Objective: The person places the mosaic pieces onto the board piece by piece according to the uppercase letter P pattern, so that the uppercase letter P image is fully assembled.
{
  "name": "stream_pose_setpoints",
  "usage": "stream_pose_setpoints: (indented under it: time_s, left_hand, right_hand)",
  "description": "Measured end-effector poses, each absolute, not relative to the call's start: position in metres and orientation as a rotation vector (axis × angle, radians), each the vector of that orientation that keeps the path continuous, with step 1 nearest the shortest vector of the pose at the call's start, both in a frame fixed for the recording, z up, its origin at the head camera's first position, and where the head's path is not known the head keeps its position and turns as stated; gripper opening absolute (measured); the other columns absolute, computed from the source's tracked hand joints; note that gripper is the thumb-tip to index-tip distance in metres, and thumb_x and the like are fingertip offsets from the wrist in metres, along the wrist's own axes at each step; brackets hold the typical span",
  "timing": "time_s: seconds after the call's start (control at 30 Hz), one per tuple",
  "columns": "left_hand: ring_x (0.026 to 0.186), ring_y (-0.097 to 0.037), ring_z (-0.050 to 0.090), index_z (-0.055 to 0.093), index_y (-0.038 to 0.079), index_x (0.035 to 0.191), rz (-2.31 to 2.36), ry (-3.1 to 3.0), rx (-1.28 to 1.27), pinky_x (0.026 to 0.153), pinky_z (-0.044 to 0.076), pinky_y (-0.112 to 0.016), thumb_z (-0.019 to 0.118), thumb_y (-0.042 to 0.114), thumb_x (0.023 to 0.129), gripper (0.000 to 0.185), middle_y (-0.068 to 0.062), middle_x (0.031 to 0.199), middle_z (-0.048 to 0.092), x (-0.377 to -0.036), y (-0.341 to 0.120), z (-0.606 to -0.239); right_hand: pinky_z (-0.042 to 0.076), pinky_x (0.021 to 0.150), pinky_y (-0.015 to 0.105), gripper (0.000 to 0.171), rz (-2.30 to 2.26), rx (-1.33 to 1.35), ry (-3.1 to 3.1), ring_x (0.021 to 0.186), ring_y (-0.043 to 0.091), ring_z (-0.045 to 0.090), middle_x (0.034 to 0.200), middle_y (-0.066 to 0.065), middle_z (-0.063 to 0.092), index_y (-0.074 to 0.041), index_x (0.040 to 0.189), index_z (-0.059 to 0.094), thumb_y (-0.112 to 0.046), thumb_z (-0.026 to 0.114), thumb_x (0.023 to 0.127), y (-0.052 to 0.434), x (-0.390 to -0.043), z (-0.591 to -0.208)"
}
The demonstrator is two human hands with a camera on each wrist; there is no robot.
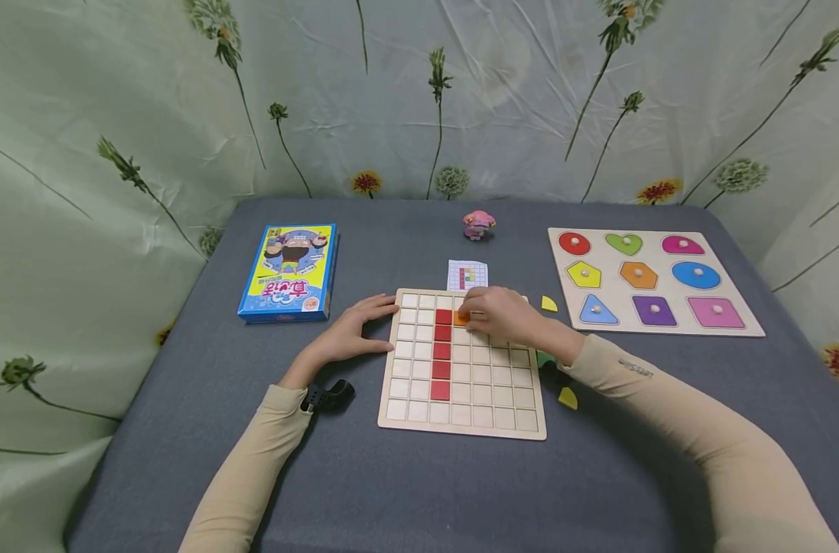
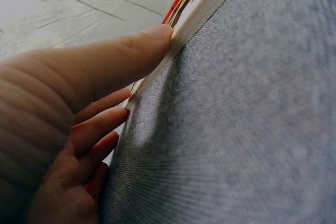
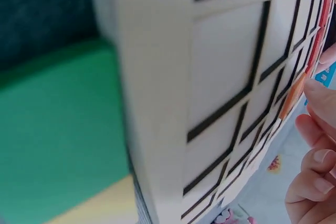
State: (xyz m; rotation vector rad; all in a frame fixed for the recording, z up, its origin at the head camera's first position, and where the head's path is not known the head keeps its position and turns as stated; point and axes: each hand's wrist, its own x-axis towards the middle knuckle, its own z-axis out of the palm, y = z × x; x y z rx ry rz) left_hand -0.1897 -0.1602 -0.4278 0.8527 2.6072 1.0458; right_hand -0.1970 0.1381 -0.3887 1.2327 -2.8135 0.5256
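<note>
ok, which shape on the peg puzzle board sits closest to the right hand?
The light blue triangle, bottom-left of the shape puzzle board. It sits closest to the right hand, which is placing an orange piece.

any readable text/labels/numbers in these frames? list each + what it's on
"LETS SLIM", roughly: small print on the right sleeve, too small to be sure.
Blue game box: large stylised characters and smaller print, seen upside down, not readable.
Pattern card above the grid board: coloured squares only, no text legible.
Shape puzzle board: no text visible.
Wrist views: none.
</note>
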Motion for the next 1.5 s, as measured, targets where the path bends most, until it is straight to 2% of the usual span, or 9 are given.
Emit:
stream_pose_setpoints:
  time_s: [0.77, 1.17, 1.5]
  left_hand:
    - [0.143, -0.036, 0.024, 0.045, 0.006, 0.139, 1.047, 2.591, 0.868, 0.113, 0.019, -0.06, 0.074, 0.021, 0.08, 0.067, -0.016, 0.151, 0.034, -0.189, -0.159, -0.425]
    - [0.143, -0.036, 0.024, 0.045, 0.005, 0.139, 1.064, 2.587, 0.885, 0.113, 0.02, -0.059, 0.074, 0.02, 0.08, 0.068, -0.016, 0.151, 0.035, -0.19, -0.16, -0.427]
    - [0.143, -0.036, 0.024, 0.045, 0.006, 0.139, 1.052, 2.591, 0.878, 0.113, 0.019, -0.059, 0.074, 0.021, 0.08, 0.068, -0.016, 0.151, 0.034, -0.191, -0.16, -0.428]
  right_hand:
    - [0.055, 0.077, 0.035, 0.02, 0.491, 1.18, -2.83, 0.086, 0.018, 0.066, 0.096, 0.006, 0.07, -0.006, 0.098, 0.072, -0.011, 0.074, 0.079, 0.176, -0.175, -0.381]
    - [0.054, 0.072, 0.035, 0.023, 0.532, 1.063, -2.878, 0.086, 0.016, 0.066, 0.098, 0.005, 0.071, -0.007, 0.101, 0.072, -0.012, 0.074, 0.079, 0.195, -0.163, -0.378]
    - [0.048, 0.062, 0.026, 0.021, 0.516, 1.047, -2.845, 0.071, 0.009, 0.058, 0.087, 0.003, 0.071, -0.006, 0.098, 0.073, -0.009, 0.074, 0.077, 0.211, -0.154, -0.384]
